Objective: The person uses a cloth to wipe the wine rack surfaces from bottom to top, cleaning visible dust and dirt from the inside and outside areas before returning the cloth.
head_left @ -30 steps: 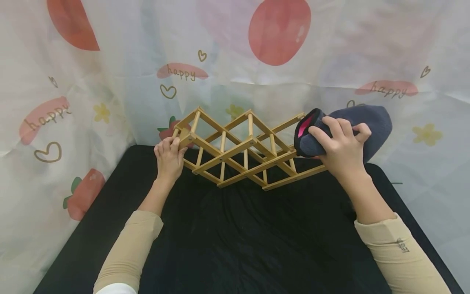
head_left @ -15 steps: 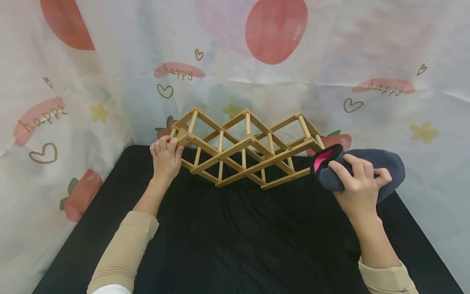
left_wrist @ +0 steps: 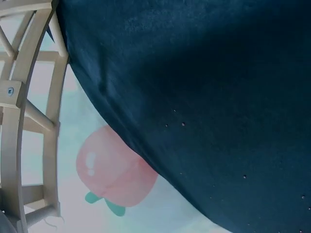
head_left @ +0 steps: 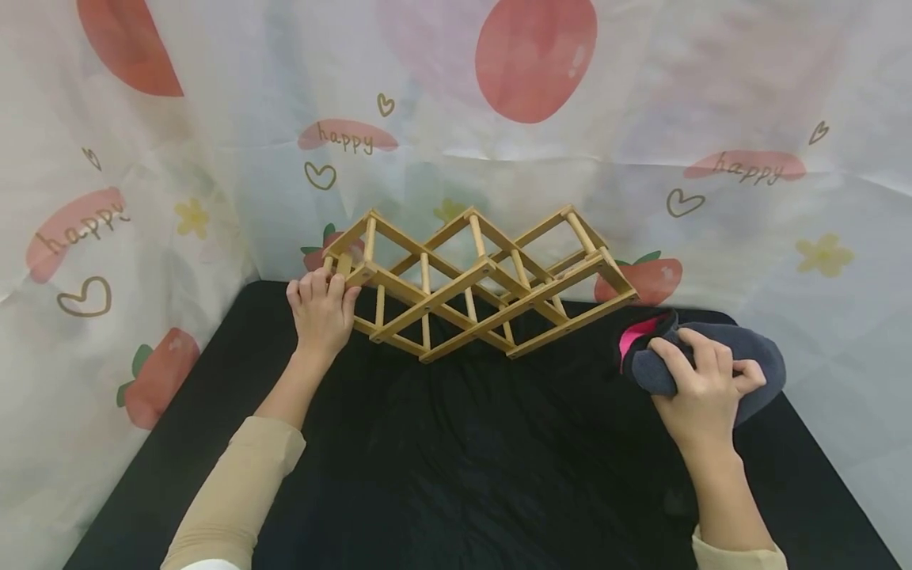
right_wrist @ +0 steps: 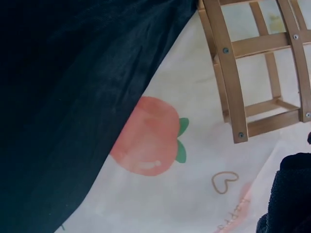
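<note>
A light wooden folding lattice rack (head_left: 488, 273) stretches across the far part of the black-covered table. My left hand (head_left: 321, 313) grips its left end, fingers over the wood. To the right of the rack, apart from it, my right hand (head_left: 705, 388) holds a soft dark blue fabric item (head_left: 758, 356) with a black-rimmed opening and pink lining; its exact kind is unclear. In the left wrist view, wooden slats (left_wrist: 34, 63) show at the left edge. The right wrist view has the rack's end (right_wrist: 235, 92) and a dark fabric edge (right_wrist: 294, 189). Neither wrist view shows fingers.
Black cloth (head_left: 484, 467) covers the table. Behind it and along the sides hangs a pale curtain (head_left: 627, 87) printed with fruit, hearts and "happy" labels.
My right hand has moved down and right with the blue item, away from the rack's right end, uncovering it. The rack's right end has drawn slightly left. My left hand stays on the rack.
</note>
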The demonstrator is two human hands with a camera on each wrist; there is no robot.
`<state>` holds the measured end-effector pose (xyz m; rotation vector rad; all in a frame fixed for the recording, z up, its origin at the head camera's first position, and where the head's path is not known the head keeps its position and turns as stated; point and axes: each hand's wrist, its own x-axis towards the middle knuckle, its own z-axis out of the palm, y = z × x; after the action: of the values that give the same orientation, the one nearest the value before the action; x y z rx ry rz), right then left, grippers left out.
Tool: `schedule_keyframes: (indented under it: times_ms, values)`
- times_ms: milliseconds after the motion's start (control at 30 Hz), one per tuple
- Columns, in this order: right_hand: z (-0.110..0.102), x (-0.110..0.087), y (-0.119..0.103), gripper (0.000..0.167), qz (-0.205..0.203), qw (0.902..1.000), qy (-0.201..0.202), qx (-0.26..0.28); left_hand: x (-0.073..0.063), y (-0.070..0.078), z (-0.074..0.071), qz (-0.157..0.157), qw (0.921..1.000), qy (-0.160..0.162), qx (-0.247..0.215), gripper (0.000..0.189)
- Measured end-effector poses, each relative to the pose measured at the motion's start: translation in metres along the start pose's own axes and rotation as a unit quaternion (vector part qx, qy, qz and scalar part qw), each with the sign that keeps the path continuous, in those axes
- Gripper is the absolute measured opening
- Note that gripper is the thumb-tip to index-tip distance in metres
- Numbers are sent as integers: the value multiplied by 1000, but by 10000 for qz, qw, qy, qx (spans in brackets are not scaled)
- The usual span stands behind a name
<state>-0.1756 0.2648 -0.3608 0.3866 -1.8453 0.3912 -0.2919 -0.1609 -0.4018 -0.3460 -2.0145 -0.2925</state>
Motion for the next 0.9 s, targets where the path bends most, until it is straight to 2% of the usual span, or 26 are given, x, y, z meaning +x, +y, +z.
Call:
schedule_keyframes:
  times_ms: [367,567,700,800,900]
  values:
    - [-1,-17,6,26,163,9998,-88,-67,-10,24,-17,-61,9996,241,135,42]
    - [1,-19,4,22,178,9998,-53,-31,-15,41,-28,41,9986,395,360,39]
    - [1,-19,0,20,204,9998,-79,36,-19,49,-34,119,9981,504,349,39]
    - [0,-18,-2,15,229,9997,-92,86,-20,53,-39,112,9988,419,217,38]
    - [0,-19,-4,8,245,9996,-119,111,-19,53,-44,138,9997,188,66,37]
